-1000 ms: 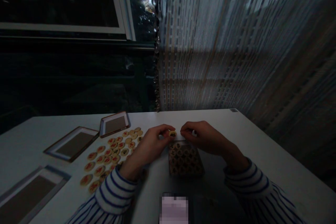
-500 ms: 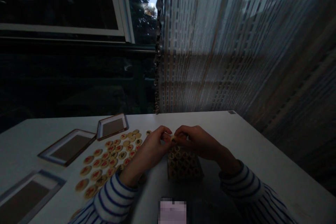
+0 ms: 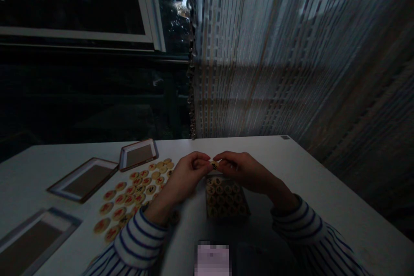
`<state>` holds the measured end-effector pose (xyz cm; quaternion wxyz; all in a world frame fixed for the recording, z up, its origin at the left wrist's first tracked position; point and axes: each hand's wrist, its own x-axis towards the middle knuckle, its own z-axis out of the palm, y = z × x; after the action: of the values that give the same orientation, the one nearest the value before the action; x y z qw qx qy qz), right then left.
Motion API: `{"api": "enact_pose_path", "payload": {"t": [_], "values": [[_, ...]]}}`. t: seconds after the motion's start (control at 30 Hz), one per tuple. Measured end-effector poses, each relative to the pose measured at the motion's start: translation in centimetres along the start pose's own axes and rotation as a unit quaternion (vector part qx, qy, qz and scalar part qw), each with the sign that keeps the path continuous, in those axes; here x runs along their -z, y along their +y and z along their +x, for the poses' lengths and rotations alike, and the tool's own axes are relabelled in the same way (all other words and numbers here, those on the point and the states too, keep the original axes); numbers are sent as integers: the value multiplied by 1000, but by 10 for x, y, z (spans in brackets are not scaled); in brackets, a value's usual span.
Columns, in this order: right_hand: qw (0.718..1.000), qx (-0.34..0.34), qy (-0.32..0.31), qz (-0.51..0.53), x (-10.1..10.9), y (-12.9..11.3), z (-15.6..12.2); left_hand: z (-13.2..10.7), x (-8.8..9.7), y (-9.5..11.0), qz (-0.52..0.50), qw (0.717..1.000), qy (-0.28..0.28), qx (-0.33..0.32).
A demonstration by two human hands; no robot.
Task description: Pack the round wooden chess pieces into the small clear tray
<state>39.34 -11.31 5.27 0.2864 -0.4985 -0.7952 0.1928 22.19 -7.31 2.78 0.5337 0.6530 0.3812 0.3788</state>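
Note:
Between the fingertips of both hands is a round wooden Chinese chess piece (image 3: 214, 165) with a dark character on its face. My left hand (image 3: 190, 171) pinches it from the left, and my right hand (image 3: 239, 168) pinches it from the right. Just below the hands stands a box (image 3: 248, 209) with rows of chess pieces (image 3: 226, 200) lying face up in it. My right hand covers part of its far end. To the left, many loose chess pieces (image 3: 129, 198), marked red or black, lie spread on the white table; my left forearm hides some of them.
Three shallow rectangular trays or lids, a near one (image 3: 35, 241), a middle one (image 3: 86, 180) and a far one (image 3: 139, 155), lie on the table's left side. Behind the white table (image 3: 310, 207) hang a string curtain (image 3: 246, 73) and a window (image 3: 148, 17).
Both hands have risen slightly away from the box, with the chess piece still between them. More of the pieces in the box now shows.

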Motion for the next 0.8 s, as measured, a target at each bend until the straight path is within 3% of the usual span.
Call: {"api": "enact_pose_path", "payload": {"t": [0.5,0.8], "values": [[980,75,19,-184,-4,-3,1,0,-1,0,39,999,27,-17],[968,59,6,-242,-5,-4,2,1,-2,-3,60,998,12,-20]]}}
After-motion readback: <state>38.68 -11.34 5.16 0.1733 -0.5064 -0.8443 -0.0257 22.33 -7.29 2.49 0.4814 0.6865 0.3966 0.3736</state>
